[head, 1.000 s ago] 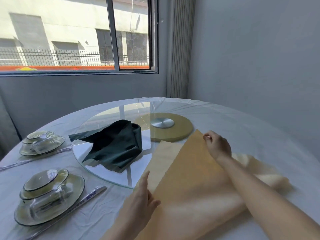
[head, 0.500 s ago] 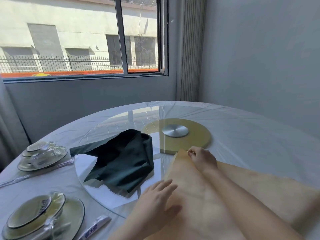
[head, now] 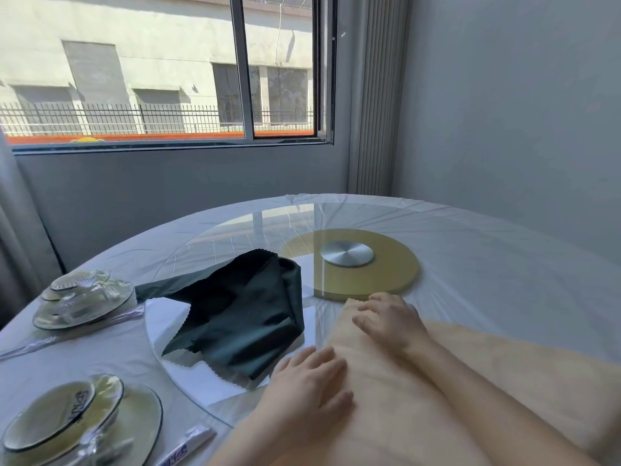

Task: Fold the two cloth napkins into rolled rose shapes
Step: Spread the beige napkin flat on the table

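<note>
Table (head: pixel 504 250): tan napkin (head: pixel 510 375) spread flat.

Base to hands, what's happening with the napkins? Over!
Left hand, right hand flat on tan napkin. Green napkin lies crumpled on glass turntable, untouched. Nothing blocks the fold.

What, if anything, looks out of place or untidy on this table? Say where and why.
The dark green napkin lies crumpled in a heap on the glass turntable, one end stretching toward the far stacked dishes, while the tan napkin lies flat under the left hand and right hand. Nothing looks spilled or broken.
</note>
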The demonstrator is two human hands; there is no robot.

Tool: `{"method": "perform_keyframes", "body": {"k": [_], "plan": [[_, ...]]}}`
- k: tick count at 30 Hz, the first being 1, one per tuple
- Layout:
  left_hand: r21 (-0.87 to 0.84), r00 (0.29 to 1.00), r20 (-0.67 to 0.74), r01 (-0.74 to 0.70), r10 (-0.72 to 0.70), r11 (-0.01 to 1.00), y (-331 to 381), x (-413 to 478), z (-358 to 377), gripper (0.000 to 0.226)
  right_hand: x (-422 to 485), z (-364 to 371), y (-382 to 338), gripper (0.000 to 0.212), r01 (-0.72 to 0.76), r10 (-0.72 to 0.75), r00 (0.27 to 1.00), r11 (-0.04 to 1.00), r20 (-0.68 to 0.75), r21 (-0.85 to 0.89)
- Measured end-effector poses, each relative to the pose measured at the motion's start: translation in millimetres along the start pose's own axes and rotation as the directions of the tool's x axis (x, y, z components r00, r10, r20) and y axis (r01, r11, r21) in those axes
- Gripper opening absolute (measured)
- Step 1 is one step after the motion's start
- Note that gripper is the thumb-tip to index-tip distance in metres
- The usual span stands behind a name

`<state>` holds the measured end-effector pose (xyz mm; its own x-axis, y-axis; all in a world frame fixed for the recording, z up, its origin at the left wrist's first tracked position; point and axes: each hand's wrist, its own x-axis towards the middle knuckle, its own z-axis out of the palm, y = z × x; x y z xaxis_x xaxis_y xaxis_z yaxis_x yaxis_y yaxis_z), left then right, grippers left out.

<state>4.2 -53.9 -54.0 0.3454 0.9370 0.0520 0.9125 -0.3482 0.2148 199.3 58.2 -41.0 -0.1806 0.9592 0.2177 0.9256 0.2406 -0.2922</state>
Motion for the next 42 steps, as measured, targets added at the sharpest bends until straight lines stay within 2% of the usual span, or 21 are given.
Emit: {"method": "perform_keyframes", "body": {"k": [3, 5, 8, 18, 19, 22, 23, 28, 31, 32, 34, 36, 38, 40, 42], "plan": [[0.008, 1.000, -0.004, 0.014, -0.014, 1.000, -1, 3, -1, 0.068, -13, 0, 2, 0.068, 0.050, -0.042, 0.986, 0.998, 0.160, -0.045], [-0.003, 1.000, -0.014, 0.024, -0.024, 1.000, -2, 6, 0, 0.056, -17, 0, 3, 0.064, 0.059, -0.052, 0.982, 0.998, 0.184, -0.035], [-0.008, 0.998, -0.061, 0.019, -0.019, 1.000, -4, 7, 2, 0.048, -19, -1, 0, 0.060, 0.084, -0.076, 0.982, 0.996, 0.171, -0.041], [-0.047, 0.991, -0.111, 0.067, -0.072, 0.997, -1, 7, 2, 0.052, -30, -5, 0, 0.062, 0.077, -0.072, 0.977, 0.997, 0.203, -0.018], [-0.048, 0.991, -0.110, 0.066, -0.071, 0.997, 0, 7, 2, 0.053, -38, -8, 3, 0.069, 0.068, -0.068, 0.978, 0.998, 0.199, 0.007], [-0.043, 0.990, -0.117, 0.072, -0.077, 0.996, -2, 7, 2, 0.052, -75, -21, 16, 0.114, 0.079, -0.085, 0.979, 0.996, 0.183, 0.039], [-0.039, 0.991, -0.112, 0.073, -0.077, 0.997, -1, 7, 2, 0.052, -93, -26, 24, 0.120, 0.096, -0.096, 0.978, 0.995, 0.184, 0.007], [0.006, 0.995, -0.051, 0.091, -0.091, 0.996, 4, 6, -3, 0.051, -164, -63, 70, 0.122, 0.108, -0.077, 0.980, 0.980, 0.184, -0.165], [0.003, 0.988, 0.049, 0.144, -0.144, 0.989, 13, 4, -10, 0.056, -192, -81, 105, 0.118, 0.055, -0.045, 0.994, 0.994, 0.101, -0.094], [-0.009, 0.985, 0.047, 0.164, -0.163, 0.986, 20, 2, -12, 0.059, -200, -85, 116, 0.114, 0.034, -0.030, 0.997, 0.998, 0.067, -0.061], [-0.056, 0.987, -0.061, 0.145, -0.149, 0.988, 41, -12, -16, 0.062, -215, -90, 132, 0.100, 0.021, -0.021, 1.000, 0.999, 0.002, -0.038], [-0.095, 0.981, -0.191, 0.017, -0.035, 0.995, 63, -40, -15, 0.057, -226, -88, 144, 0.080, 0.066, -0.078, 0.992, 0.991, -0.096, -0.118], [-0.047, 0.971, -0.217, -0.117, 0.104, 0.992, 82, -79, -11, 0.056, -232, -82, 153, 0.056, 0.120, -0.161, 0.971, 0.968, -0.178, -0.222], [0.095, 0.945, -0.226, -0.220, 0.236, 0.971, 91, -113, -1, 0.051, -234, -75, 157, 0.049, 0.164, -0.244, 0.941, 0.934, -0.232, -0.318], [0.195, 0.934, -0.193, -0.263, 0.299, 0.945, 91, -132, 11, 0.045, -231, -67, 159, 0.046, 0.178, -0.299, 0.912, 0.906, -0.282, -0.384]]}}
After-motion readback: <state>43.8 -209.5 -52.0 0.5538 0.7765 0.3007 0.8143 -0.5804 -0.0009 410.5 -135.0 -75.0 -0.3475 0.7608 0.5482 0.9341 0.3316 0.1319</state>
